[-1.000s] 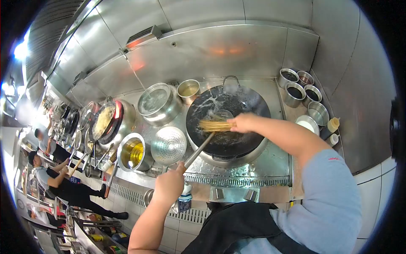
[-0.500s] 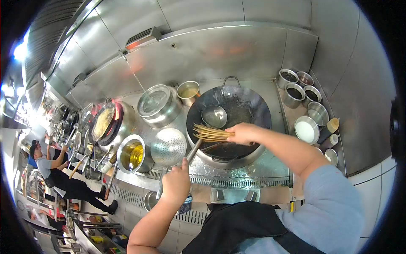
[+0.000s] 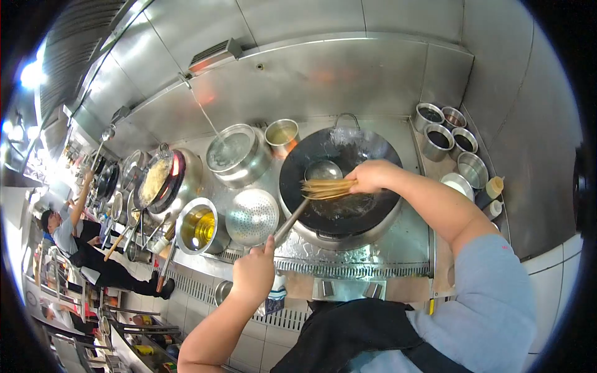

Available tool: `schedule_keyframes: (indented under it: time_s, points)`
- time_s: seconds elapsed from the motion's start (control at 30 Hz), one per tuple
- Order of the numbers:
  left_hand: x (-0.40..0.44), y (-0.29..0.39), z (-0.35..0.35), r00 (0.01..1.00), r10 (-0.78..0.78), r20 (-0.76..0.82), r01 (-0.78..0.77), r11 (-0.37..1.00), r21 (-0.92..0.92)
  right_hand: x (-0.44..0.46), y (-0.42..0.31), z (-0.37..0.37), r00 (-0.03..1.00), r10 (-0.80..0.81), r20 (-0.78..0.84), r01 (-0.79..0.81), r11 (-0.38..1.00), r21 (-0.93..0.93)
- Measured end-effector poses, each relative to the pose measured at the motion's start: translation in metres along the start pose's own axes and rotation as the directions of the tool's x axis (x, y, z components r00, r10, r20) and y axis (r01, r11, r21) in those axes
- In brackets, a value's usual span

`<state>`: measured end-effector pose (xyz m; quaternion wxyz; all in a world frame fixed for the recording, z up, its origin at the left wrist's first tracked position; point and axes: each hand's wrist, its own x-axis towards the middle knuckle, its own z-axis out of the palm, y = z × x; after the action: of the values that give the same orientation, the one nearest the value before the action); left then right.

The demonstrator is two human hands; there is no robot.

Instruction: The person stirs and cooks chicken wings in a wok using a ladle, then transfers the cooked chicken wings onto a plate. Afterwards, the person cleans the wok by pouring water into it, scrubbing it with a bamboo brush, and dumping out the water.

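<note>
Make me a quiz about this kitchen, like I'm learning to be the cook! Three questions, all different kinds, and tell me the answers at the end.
1. True or false: the left hand grips a long metal handle.
2. Which hand holds the bundle of thin sticks over the black wok?
a) left
b) right
c) neither
3. Fill the gap: the liquid in the pot beside the strainer with holes is ____ in colour.

Key: 1. true; 2. b; 3. yellow

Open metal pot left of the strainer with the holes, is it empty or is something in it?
Not empty: the metal pot beside the perforated strainer has yellow liquid in it, visible through its open top.
</note>
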<state>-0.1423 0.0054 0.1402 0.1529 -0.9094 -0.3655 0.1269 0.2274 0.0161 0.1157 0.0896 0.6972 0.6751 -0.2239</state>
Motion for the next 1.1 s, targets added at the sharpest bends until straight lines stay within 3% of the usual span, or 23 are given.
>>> schedule_keyframes:
  time_s: [0.07, 0.17, 0.2, 0.27, 0.37, 0.4, 0.47, 0.5, 0.53, 0.6, 0.63, 0.73, 0.8, 0.87, 0.93, 0.97, 1.0, 1.03, 1.07, 1.1]
  points:
    - [-0.003, -0.009, -0.001, 0.999, -0.008, 0.046, 0.014, 0.992, -0.123, -0.024, -0.01, -0.018, 0.948, 0.169, -0.27, -0.191, 0.98, -0.056]
    - [-0.004, -0.01, 0.0, 0.995, -0.027, 0.092, 0.042, 0.985, -0.17, -0.027, -0.033, 0.01, 0.925, 0.165, -0.342, -0.154, 0.986, 0.06]
    - [-0.001, -0.012, 0.0, 0.998, -0.024, 0.051, 0.033, 0.98, -0.198, -0.012, -0.017, 0.038, 0.975, 0.016, -0.22, -0.011, 1.0, 0.026]
    - [0.002, -0.018, -0.004, 0.998, -0.019, 0.06, 0.032, 0.973, -0.23, 0.006, 0.003, 0.043, 0.996, 0.033, -0.079, -0.052, 0.967, -0.248]
    - [0.005, -0.025, -0.013, 0.996, -0.031, 0.082, 0.058, 0.937, -0.345, 0.025, 0.008, 0.036, 0.917, 0.068, -0.393, -0.208, 0.922, -0.326]
    - [0.006, -0.025, -0.014, 0.996, -0.031, 0.086, 0.059, 0.937, -0.345, 0.028, -0.002, 0.044, 0.899, 0.109, -0.424, -0.25, 0.922, -0.294]
    - [0.008, -0.024, -0.02, 0.997, -0.026, 0.079, 0.047, 0.956, -0.289, 0.019, -0.004, 0.051, 0.989, -0.043, -0.139, 0.022, 0.989, -0.147]
    - [0.01, -0.024, -0.022, 0.998, -0.018, 0.063, 0.036, 0.957, -0.288, 0.037, 0.014, 0.058, 1.0, 0.019, 0.017, -0.021, 0.995, 0.093]
    - [0.008, -0.024, -0.022, 0.999, -0.009, 0.049, 0.023, 0.957, -0.29, 0.035, 0.016, 0.049, 1.0, 0.028, 0.012, -0.029, 0.995, 0.093]
    - [0.005, -0.019, -0.016, 0.999, -0.009, 0.033, 0.018, 0.954, -0.3, 0.037, 0.018, 0.032, 0.938, 0.207, -0.277, -0.254, 0.956, -0.146]
    - [0.005, -0.016, -0.012, 1.0, -0.009, 0.024, 0.015, 0.966, -0.258, 0.03, 0.003, 0.045, 0.93, 0.17, -0.327, -0.22, 0.968, -0.123]
    - [0.002, -0.017, -0.01, 1.0, 0.006, -0.008, -0.007, 0.973, -0.229, 0.03, 0.011, 0.057, 0.999, 0.001, -0.033, 0.005, 0.984, 0.179]
    - [-0.003, -0.025, -0.005, 1.0, -0.007, -0.019, 0.002, 0.967, -0.254, 0.015, 0.023, 0.017, 0.978, 0.141, -0.154, -0.177, 0.95, -0.258]
    - [-0.002, -0.042, 0.01, 0.989, -0.064, 0.13, 0.1, 0.95, -0.297, 0.007, 0.024, 0.001, 0.912, 0.207, -0.355, -0.267, 0.955, -0.131]
    - [-0.008, -0.049, 0.073, 0.989, -0.114, 0.096, 0.138, 0.943, -0.301, -0.017, 0.015, -0.015, 0.785, 0.321, -0.53, -0.31, 0.944, 0.112]
    - [-0.009, -0.045, 0.102, 0.952, -0.305, -0.011, 0.286, 0.905, -0.313, -0.017, 0.024, -0.008, 0.785, 0.318, -0.531, -0.309, 0.945, 0.109]
    - [-0.012, -0.038, 0.12, 0.898, -0.441, -0.006, 0.411, 0.843, -0.348, -0.016, 0.043, 0.003, 0.641, 0.324, -0.695, -0.051, 0.922, 0.383]
    - [-0.014, -0.032, 0.137, 0.824, -0.567, -0.001, 0.522, 0.76, -0.387, -0.014, 0.052, 0.015, 0.463, 0.398, -0.792, 0.265, 0.79, 0.552]
    - [-0.018, -0.023, 0.154, 0.771, -0.636, 0.029, 0.586, 0.691, -0.423, -0.013, 0.047, 0.03, 0.455, 0.407, -0.792, 0.263, 0.788, 0.556]
    - [-0.022, -0.012, 0.166, 0.736, -0.672, 0.08, 0.624, 0.628, -0.465, -0.013, 0.037, 0.045, 0.516, 0.379, -0.768, 0.182, 0.827, 0.531]
